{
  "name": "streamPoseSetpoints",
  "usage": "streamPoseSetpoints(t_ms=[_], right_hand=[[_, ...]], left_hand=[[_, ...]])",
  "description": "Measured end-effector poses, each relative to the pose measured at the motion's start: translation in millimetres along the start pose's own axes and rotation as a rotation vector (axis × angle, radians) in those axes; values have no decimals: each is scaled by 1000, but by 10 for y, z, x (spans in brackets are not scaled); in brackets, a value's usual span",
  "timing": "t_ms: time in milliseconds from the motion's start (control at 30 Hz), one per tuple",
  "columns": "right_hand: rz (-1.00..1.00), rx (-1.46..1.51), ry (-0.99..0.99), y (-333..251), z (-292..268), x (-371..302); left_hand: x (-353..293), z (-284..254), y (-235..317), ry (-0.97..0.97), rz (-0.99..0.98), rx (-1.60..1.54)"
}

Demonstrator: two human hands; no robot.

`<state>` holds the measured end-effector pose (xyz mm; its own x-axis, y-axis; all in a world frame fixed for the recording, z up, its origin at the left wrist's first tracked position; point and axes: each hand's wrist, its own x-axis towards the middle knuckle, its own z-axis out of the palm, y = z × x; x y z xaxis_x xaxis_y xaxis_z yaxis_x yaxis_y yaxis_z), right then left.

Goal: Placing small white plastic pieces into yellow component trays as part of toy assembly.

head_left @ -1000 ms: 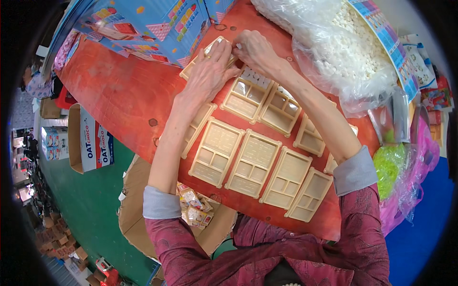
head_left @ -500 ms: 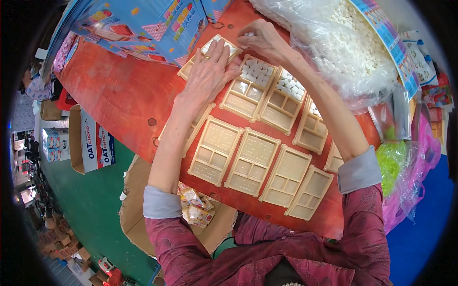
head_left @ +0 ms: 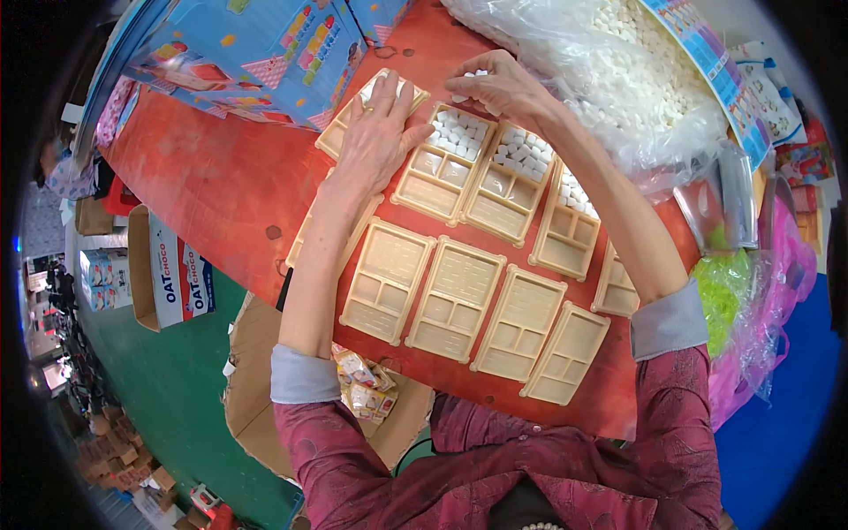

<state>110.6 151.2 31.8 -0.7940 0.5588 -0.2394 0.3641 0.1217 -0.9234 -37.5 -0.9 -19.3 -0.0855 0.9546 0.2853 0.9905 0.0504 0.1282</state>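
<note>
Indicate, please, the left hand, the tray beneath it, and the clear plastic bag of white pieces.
Left hand [head_left: 372, 134]: head view, back of the hand.
Tray [head_left: 336, 132]: head view, its uncovered lower-left end.
Clear plastic bag [head_left: 579, 88]: head view, its crinkled side.

I am at a red-orange table [head_left: 212, 177], its top marked with a few dark round spots [head_left: 274, 233] and a soft sheen of light. To my left I see green floor [head_left: 150, 380], with brown boxes [head_left: 115, 450] heaped farther off and bright patches [head_left: 55, 375] along the dim edge. To my right, the floor is blue [head_left: 777, 380]; a pale wall [head_left: 768, 22] shows past the table's far right.
</note>
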Motion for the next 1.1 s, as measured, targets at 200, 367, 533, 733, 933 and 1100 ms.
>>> streamPoseSetpoints(t_ms=[200,367,533,733,933,1100], right_hand=[[28,114,5,162,30,52],[-1,99,13,135,64,0],[70,163,-39,-10,39,-57],[40,351,20,10,68,-66],[-22,230,4,-32,122,-125],[-316,1,-29,-125,554,-68]], left_hand=[[10,-6,45,25,15,42],[17,-23,26,-73,-75,79],[12,-53,-9,-58,-24,82],[-151,-535,33,58,-111,-220],[-1085,-914,176,-105,-291,-359],[-1650,-830,187,-32,-448,-360]])
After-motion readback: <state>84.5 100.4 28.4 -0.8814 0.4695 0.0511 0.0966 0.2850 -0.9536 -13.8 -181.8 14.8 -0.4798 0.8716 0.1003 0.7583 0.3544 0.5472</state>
